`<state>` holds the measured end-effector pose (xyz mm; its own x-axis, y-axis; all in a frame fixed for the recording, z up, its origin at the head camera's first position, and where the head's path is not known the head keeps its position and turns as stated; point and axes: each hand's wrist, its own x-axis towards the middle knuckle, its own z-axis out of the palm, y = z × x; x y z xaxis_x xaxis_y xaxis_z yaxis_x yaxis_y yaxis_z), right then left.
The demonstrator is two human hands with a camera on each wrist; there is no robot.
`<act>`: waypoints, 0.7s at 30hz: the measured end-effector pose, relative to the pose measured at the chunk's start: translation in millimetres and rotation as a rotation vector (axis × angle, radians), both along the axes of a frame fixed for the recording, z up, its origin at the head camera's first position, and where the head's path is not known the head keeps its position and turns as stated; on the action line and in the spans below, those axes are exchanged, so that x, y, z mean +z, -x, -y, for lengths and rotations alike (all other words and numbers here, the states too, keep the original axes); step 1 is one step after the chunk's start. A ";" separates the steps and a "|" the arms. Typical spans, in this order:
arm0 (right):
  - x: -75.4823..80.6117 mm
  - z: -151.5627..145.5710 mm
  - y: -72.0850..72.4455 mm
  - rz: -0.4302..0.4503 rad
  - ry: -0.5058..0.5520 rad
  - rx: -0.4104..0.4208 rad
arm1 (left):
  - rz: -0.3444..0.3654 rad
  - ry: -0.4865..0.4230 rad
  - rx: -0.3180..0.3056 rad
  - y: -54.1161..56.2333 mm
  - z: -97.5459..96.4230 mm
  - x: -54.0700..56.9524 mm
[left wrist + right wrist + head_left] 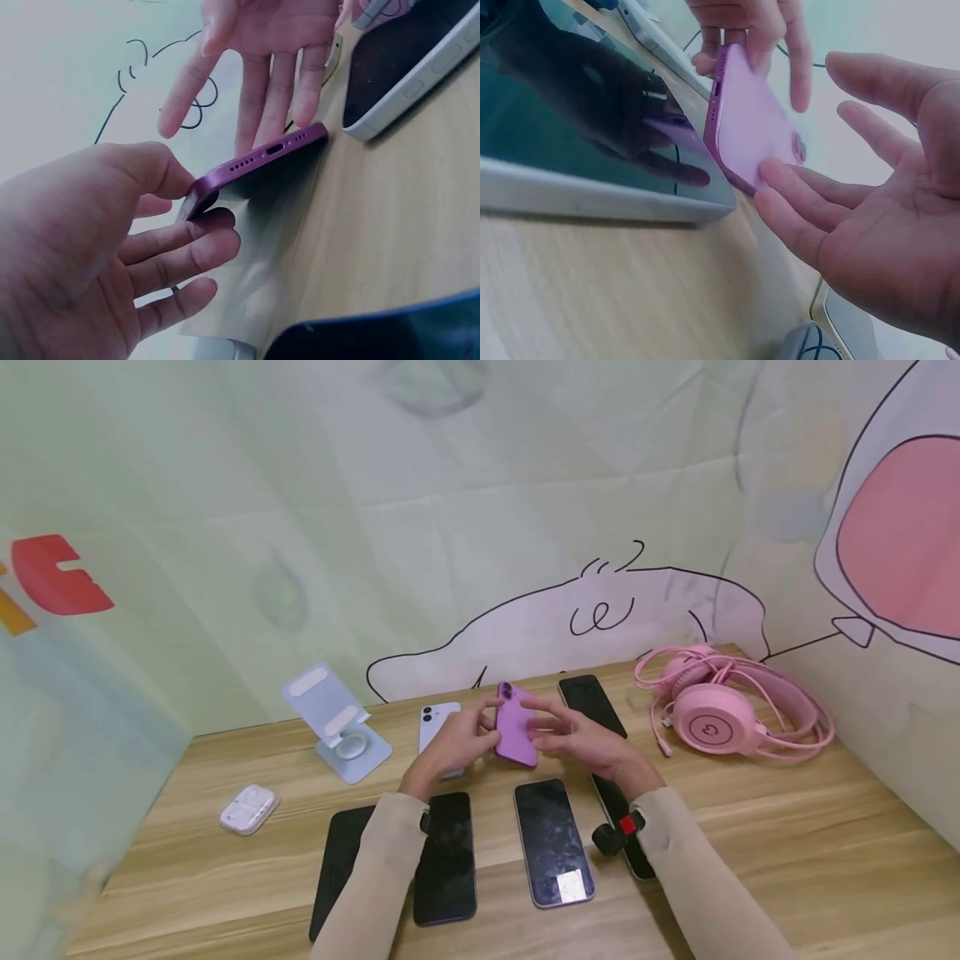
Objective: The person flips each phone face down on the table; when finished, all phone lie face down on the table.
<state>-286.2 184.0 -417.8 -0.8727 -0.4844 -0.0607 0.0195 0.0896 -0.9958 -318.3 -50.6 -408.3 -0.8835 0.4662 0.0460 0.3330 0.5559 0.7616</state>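
Steadying the purple smartphone [514,735] at twelve o'clock seemed to call for light edge pressure, left hand [457,743] pinching its nine-o'clock side, right hand [579,742] fingers spread at three.

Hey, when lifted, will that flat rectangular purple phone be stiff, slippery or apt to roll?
The flat rectangular purple phone is likely stiff: it shows no sag where the left hand pinches its edge. Its smooth-looking back may be slippery. With straight sides and a slab shape, it probably won't roll.
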 end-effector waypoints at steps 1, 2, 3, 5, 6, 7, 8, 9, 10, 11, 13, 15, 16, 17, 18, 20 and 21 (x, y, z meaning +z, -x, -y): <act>0.0 -1.4 -0.1 0.002 -0.007 -0.004 | 0.003 0.008 -0.005 0.1 -0.6 -1.4; 0.2 -2.8 -0.2 -0.002 -0.016 -0.007 | 0.006 0.016 -0.010 0.0 -0.9 -2.5; 0.3 -4.1 0.0 0.000 -0.023 -0.014 | 0.009 0.028 -0.016 -0.1 -1.0 -3.1; 0.9 -6.3 0.3 0.001 -0.044 -0.031 | 0.021 0.050 -0.025 -0.4 -1.1 -3.8; 1.0 -7.4 0.6 0.002 -0.053 -0.035 | 0.023 0.063 -0.027 -0.4 -1.1 -4.0; 1.3 -8.4 0.6 0.006 -0.058 -0.043 | 0.022 0.077 -0.030 -0.4 -1.2 -4.1; 1.6 -9.2 0.7 0.011 -0.064 -0.049 | 0.023 0.089 -0.033 -0.3 -1.3 -4.5; 2.0 -9.8 0.6 0.022 -0.068 -0.058 | 0.020 0.103 -0.036 0.0 -1.5 -5.2; 2.2 -10.4 0.6 0.026 -0.070 -0.061 | 0.012 0.117 -0.039 0.3 -1.7 -6.0; 2.5 -10.8 0.7 0.035 -0.069 -0.065 | 0.002 0.130 -0.044 0.7 -1.9 -7.1; 3.0 -11.5 0.5 0.047 -0.068 -0.065 | -0.017 0.153 -0.055 1.3 -2.3 -9.4; 3.1 -11.8 0.8 0.055 -0.069 -0.064 | -0.034 0.174 -0.065 1.6 -2.9 -11.7; 2.7 -12.1 1.2 0.055 -0.070 -0.062 | -0.045 0.181 -0.070 1.5 -3.2 -12.1; 2.5 -12.3 1.5 0.056 -0.073 -0.061 | -0.054 0.188 -0.075 1.4 -3.4 -12.6; 1.8 -12.6 1.8 0.053 -0.077 -0.061 | -0.062 0.194 -0.079 1.3 -3.7 -13.2; 0.7 -13.2 2.4 0.049 -0.086 -0.059 | -0.075 0.204 -0.087 0.4 -4.3 -13.7; 0.3 -13.3 2.5 0.049 -0.092 -0.060 | -0.081 0.213 -0.090 -0.2 -4.7 -13.7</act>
<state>-288.6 197.3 -417.5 -0.8948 -0.4220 -0.1459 0.0760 0.1779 -0.9811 -318.1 -45.9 -422.0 -0.8354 0.5496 0.0069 0.4436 0.6668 0.5988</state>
